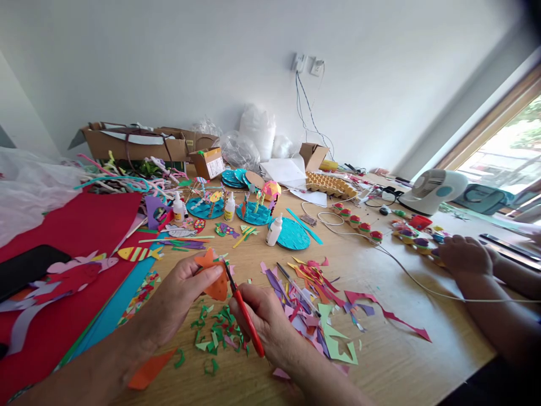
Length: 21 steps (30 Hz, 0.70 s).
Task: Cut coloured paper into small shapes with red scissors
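My left hand [180, 296] pinches an orange paper cutout [217, 288] with small dark dots between thumb and fingers. In my right hand [264, 316] is a pair of scissors [249, 324] with red handles. Their dark blades point up beside the cutout's right edge, by a small green bit of paper. Whether the blades touch it, I cannot tell. Green paper scraps [222, 330] lie on the table under my hands. An orange paper piece [150, 369] rests beneath my left forearm. To the right, a pen [298, 288] lies among purple, pink and red scraps.
Paper fish such as a striped one [137, 254], glue bottles [274, 231] and blue discs [291, 234] stand or lie beyond my hands. Red card [105, 225] covers the left. A white cable [406, 270] crosses the right, near another person's hand [462, 256] and a fan [435, 192].
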Available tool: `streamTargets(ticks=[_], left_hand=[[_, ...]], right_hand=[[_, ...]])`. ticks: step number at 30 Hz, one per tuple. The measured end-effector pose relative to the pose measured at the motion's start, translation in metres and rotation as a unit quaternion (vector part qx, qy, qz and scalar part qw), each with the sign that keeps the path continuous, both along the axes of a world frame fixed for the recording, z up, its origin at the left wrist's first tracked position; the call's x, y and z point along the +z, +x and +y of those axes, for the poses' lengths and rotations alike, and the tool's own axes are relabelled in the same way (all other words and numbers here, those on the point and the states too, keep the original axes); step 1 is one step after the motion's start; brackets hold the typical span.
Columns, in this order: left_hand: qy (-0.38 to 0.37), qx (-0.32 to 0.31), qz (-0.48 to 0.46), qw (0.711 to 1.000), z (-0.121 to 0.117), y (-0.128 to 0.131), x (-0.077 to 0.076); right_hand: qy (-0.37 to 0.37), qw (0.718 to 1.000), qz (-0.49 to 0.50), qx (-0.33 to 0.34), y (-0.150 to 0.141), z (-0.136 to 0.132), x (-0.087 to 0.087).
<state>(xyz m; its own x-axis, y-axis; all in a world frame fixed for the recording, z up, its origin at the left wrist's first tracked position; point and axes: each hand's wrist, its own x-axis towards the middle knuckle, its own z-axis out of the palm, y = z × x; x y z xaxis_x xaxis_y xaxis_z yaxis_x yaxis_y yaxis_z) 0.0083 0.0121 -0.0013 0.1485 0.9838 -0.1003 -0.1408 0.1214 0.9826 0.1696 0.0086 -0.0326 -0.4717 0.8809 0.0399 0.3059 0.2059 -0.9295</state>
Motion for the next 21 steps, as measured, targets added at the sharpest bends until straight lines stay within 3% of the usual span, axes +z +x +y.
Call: streamTargets(ticks=[8, 16, 21], left_hand=[[0.015, -0.011, 0.008, 1.000, 0.005, -0.003, 0.007], [-0.021, 0.002, -0.019, 1.000, 0.005, -0.009, 0.007], [-0.032, -0.049, -0.013, 0.998, 0.009, -0.017, 0.010]], right_hand=[[0.029, 0.999, -0.018, -0.005, 0.001, 0.002, 0.006], [0.042, 0.999, -0.030, 0.002, 0.001, 0.002, 0.010], [0.086, 0.994, -0.058, 0.023, 0.005, 0.004, 0.011]])
